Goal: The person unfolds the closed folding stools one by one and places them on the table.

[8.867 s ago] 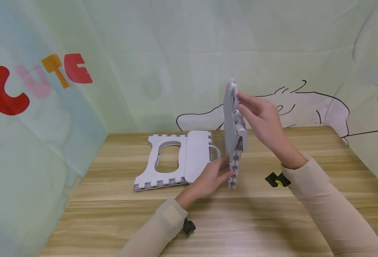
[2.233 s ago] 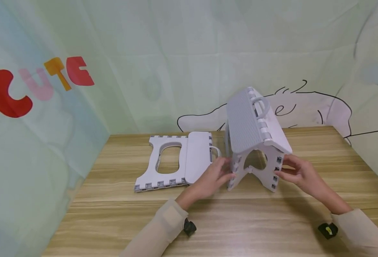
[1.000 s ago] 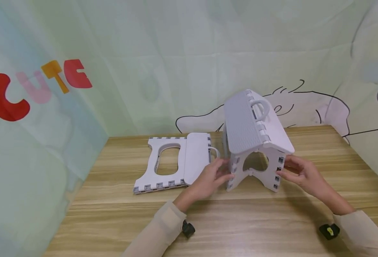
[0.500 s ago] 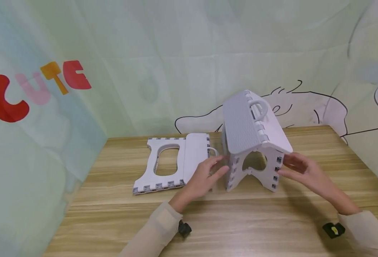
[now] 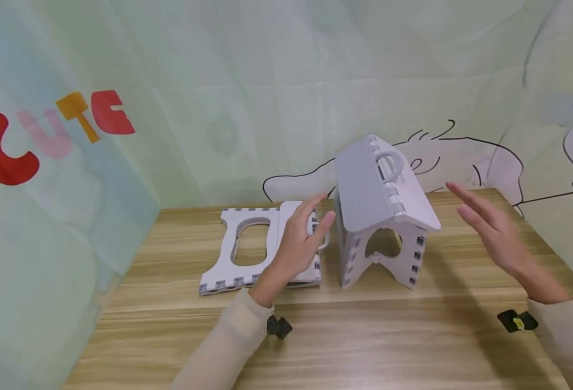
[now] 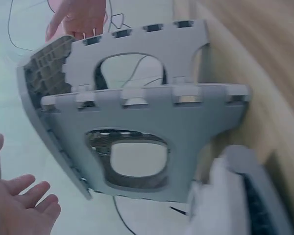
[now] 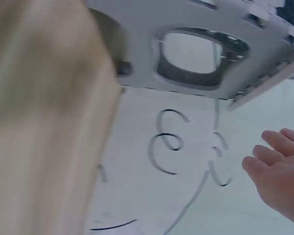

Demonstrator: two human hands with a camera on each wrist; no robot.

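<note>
A grey-white folding stool (image 5: pixel 364 189) stands on its legs, its two top panels peaked like a roof and a loop handle (image 5: pixel 392 167) at the ridge. My left hand (image 5: pixel 296 238) hovers to the left of it with fingers extended, overlapping a second folding stool (image 5: pixel 220 265) that lies folded flat. To the right of the standing stool my right hand (image 5: pixel 498 233) is raised, fingers straight and holding nothing. Both hands are apart from the standing stool; in the left wrist view its side panel (image 6: pixel 181 127) fills the middle.
The wood-grain table (image 5: pixel 335 341) carries both stools. Behind and to the left hangs a printed cloth backdrop (image 5: pixel 208 108) with coloured letters and a cartoon drawing. Dark wrist-worn camera mounts (image 5: pixel 279 327) show at both sleeves.
Earlier the standing stool was held folded upright, then its legs were spread apart. Since half a second ago, both hands have let go of its legs and risen outward.
</note>
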